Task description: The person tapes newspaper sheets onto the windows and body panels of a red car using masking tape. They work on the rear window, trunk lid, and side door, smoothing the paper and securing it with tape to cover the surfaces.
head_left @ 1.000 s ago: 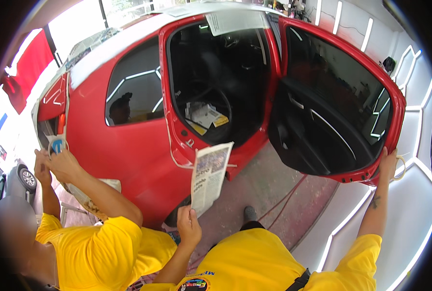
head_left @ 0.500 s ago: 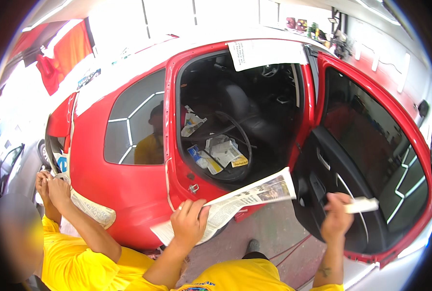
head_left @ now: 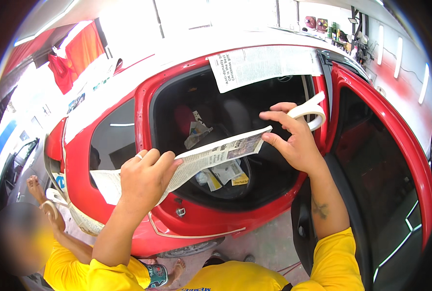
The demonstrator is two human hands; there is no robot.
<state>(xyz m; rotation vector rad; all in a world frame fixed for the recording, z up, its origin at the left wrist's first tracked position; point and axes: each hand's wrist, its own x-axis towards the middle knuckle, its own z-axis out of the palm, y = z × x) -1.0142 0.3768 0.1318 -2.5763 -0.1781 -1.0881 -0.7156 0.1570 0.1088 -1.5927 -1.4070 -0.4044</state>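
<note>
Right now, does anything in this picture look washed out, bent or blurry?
Head view: the pale roof nearly melts into the white glare behind it; head view: the open car door bows toward the black, curved rim; head view: the co-worker's head is blurred, while the newspaper strip in the left hand looks fairly sharp.

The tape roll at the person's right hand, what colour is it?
The tape roll is creamy white; it shows best in the head view.
</note>
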